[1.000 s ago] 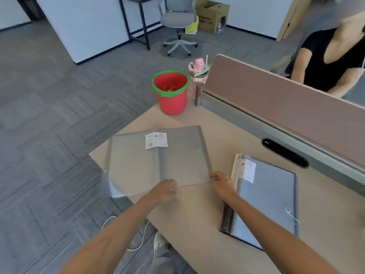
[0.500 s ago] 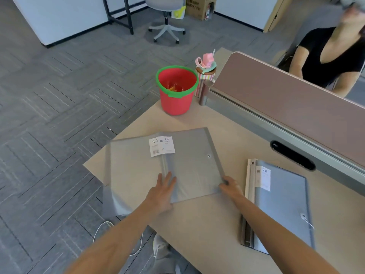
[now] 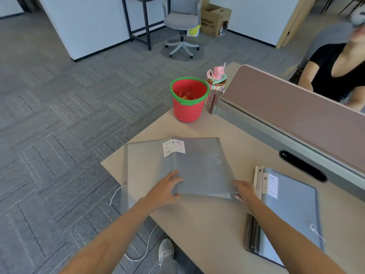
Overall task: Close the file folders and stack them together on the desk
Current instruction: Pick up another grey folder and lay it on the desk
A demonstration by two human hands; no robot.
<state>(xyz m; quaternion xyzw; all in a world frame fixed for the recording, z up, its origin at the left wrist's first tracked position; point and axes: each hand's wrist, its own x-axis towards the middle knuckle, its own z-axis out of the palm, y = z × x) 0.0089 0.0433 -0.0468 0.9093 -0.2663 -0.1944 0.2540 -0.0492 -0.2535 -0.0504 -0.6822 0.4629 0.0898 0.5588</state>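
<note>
An open grey file folder (image 3: 199, 167) lies spread across the desk's left corner, its left flap hanging over the edge; a white label sits at its spine. My left hand (image 3: 166, 189) rests flat on the folder near the spine, fingers apart. My right hand (image 3: 244, 191) grips the near right corner of the folder's right cover, which is raised slightly off the desk. A shut blue-grey file folder (image 3: 290, 212) with a white label and a string tie lies on the desk to the right, beside my right forearm.
A red bucket (image 3: 188, 99) with a green rim stands at the desk's far left corner, a striped cup with a pink lid (image 3: 216, 84) behind it. A brown partition (image 3: 292, 107) runs along the desk's far side; a person in black sits behind it. An office chair stands on the carpet.
The right cover's near corner has lifted a little under my right hand. My left hand stays spread on the folder near the spine. The camera view has shifted.
</note>
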